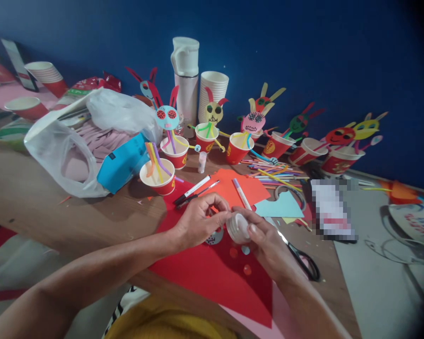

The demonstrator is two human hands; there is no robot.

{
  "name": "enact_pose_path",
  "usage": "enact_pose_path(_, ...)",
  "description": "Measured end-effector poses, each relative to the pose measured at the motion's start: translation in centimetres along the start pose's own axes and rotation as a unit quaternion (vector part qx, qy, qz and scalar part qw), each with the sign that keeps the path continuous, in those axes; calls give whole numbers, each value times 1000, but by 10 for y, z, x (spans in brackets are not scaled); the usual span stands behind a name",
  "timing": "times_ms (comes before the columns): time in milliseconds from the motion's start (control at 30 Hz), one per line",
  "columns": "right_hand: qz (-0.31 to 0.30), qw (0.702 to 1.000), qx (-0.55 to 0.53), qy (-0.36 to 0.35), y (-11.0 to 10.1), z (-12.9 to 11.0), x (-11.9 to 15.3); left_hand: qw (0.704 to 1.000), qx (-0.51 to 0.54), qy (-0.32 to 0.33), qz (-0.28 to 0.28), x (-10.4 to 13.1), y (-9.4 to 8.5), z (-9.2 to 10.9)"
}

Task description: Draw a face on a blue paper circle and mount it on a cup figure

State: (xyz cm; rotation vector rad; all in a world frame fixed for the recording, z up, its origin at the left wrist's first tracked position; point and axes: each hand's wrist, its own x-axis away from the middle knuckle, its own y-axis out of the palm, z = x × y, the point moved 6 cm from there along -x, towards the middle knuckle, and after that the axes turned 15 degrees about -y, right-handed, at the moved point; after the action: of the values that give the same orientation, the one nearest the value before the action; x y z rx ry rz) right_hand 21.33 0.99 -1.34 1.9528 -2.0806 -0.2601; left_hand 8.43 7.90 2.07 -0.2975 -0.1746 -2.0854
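My right hand (266,238) is wrapped round a small, round, translucent whitish thing (237,228), which looks like a roll of clear tape. Thumb and fingers of my left hand (201,219) are pinched together at its left edge; what is between them is too small to make out. Both hands are above a red paper sheet (212,273). Partly hidden under them lies a pale paper disc with black marks (215,237). Small orange discs (247,270) and a pale blue disc (245,250) rest on the red sheet.
Behind stand several red paper cups with paper-faced straw figures (167,117). One cup (158,176) holds loose straws. Scissors (304,263), a blurred-out phone-like object (334,209) and pens (194,188) lie around. A plastic bag (42,141) is left; a flask (186,94) stands behind.
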Motion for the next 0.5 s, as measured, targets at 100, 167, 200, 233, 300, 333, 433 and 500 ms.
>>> enact_pose_path(100,-45,994,89,-51,6,-8,1,1000,20,-6,16,-1,-5,2)
enact_pose_path(167,-53,978,191,-73,9,-14,0,999,31,-10,25,-2,-7,3)
enact_pose_path(200,-54,964,248,-80,11,-17,-1,999,30,-6,32,-2,-9,3)
enact_pose_path(233,-53,949,299,-88,13,-22,-2,999,26,0,39,-2,-10,4)
enact_pose_path(300,-48,922,367,-113,19,-31,-5,998,6,17,56,-1,-12,5)
enact_pose_path(333,-45,913,386,-125,23,-36,-6,998,-5,25,65,-1,-13,6)
enact_pose_path(433,-43,891,426,-150,32,-47,-9,993,-41,56,98,0,-17,9)
enact_pose_path(500,-43,877,453,-152,34,-52,-9,987,-59,83,123,2,-19,13)
